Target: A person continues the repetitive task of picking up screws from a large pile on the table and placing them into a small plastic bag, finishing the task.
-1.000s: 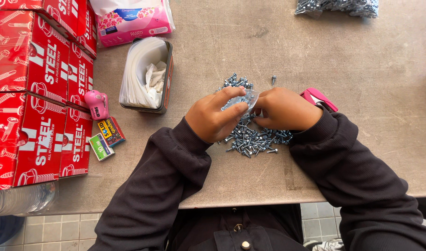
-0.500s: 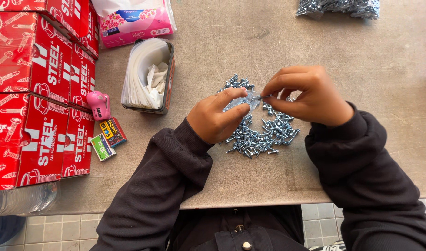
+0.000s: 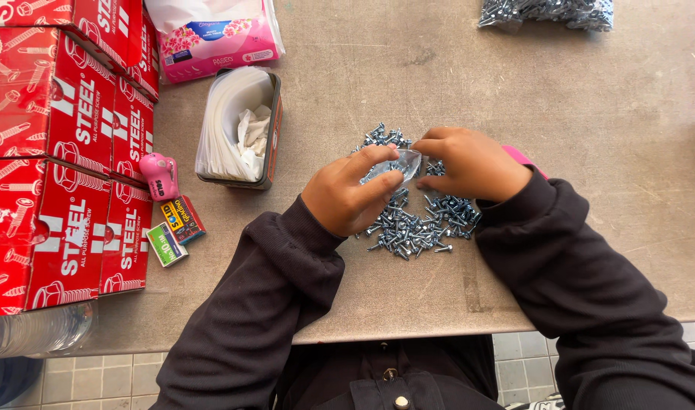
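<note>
From the head view, your left hand sits just left of the frame's middle, thumb and forefinger pinched shut on the edge of a small clear plastic bag. Your right hand is just right of the middle, fingers curled down and closed on the other side of the same bag, so the bag hangs between both hands, right above the heap. The pile of silver screws lies loose on the grey surface, spreading from under your knuckles down toward the lower middle of the frame. A sliver of something pink shows from behind your right wrist; what it is you cannot tell.

At the left edge, red cardboard boxes stand stacked. Just right of them lie a small pink tape measure and two little packets. A dark tin holding clear bags stands upper left of your hands, with a pink tissue pack above it. In the upper right corner lies a full bag of screws.
</note>
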